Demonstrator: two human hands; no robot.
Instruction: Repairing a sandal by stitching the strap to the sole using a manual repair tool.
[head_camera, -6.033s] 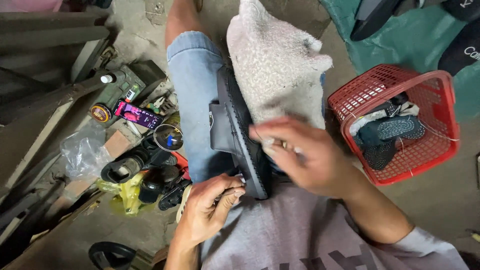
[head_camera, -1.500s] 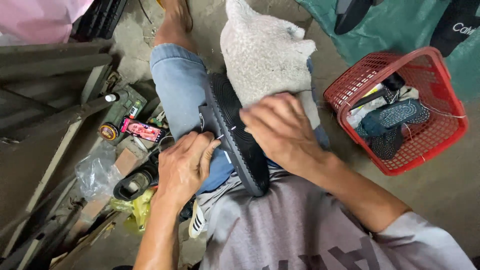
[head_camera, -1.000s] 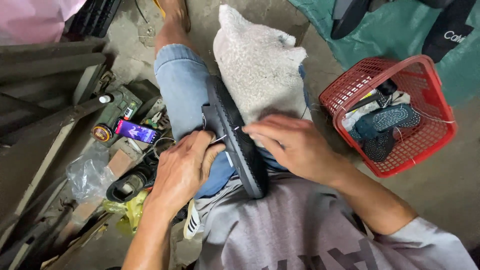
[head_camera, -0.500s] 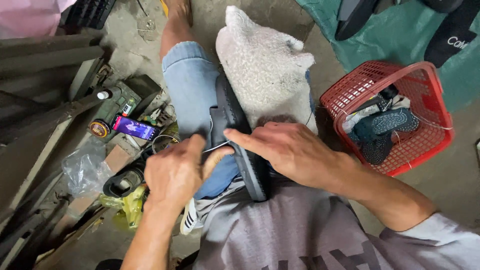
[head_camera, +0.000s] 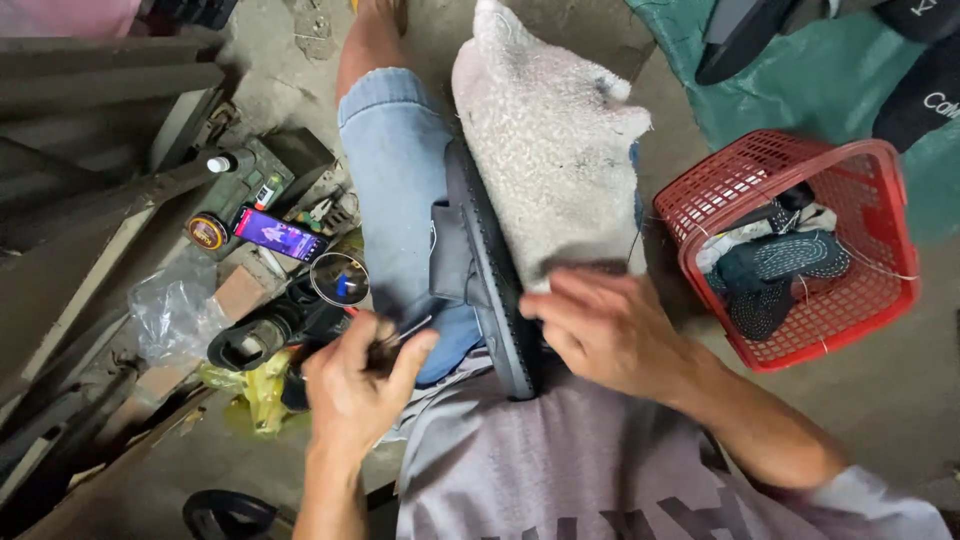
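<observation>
left hand (head_camera: 355, 385) pinches thin tool, tip hidden; right hand (head_camera: 600, 330) clamps black sandal (head_camera: 490, 290).

Place: a makeshift shoe-repair spot on bare concrete floor (head_camera: 900, 400)
Evidence: a black sandal (head_camera: 490, 290) is worked on a lap — worn shoes are heaped in a red basket (head_camera: 880, 300) — tins and tools are scattered around

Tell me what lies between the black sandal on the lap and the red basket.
In the head view, a grey-white cloth draped over the knee lies between the black sandal and the red basket.
</observation>
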